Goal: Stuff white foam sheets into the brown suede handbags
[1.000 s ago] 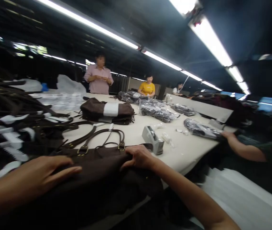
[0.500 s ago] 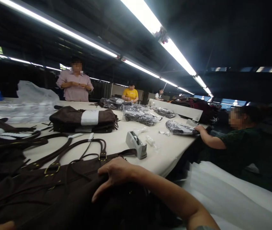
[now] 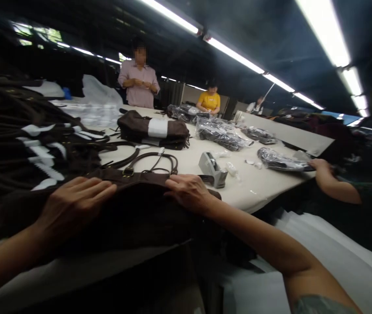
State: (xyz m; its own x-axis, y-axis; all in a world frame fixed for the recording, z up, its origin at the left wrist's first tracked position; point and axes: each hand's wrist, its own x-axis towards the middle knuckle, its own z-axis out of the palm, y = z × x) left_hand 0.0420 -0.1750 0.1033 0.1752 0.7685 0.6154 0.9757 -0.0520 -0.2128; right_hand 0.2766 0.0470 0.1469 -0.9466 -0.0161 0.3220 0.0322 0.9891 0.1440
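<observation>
A dark brown handbag [image 3: 140,213] lies along the near edge of the table, its looped handles [image 3: 153,159] pointing away from me. Over its left part my left hand [image 3: 77,198] is bent, fingers together and gripping the bag's edge; its thumb is hidden. My right hand [image 3: 189,189] grips the same edge further right, fingers curled over it. Just beyond that hand stands a grey tape dispenser [image 3: 213,170], apart from it.
Brown bags with white wrapping [image 3: 42,159] are heaped at left. A folded brown bag [image 3: 133,128] and plastic-wrapped bags [image 3: 220,133] lie further back. A co-worker's hand [image 3: 321,165] touches a wrapped bag at right. White sheets [image 3: 332,248] sit below the table edge.
My left hand has come into fuller view and onto the bag. My right hand has closed over the bag's edge. The view has turned left and downward.
</observation>
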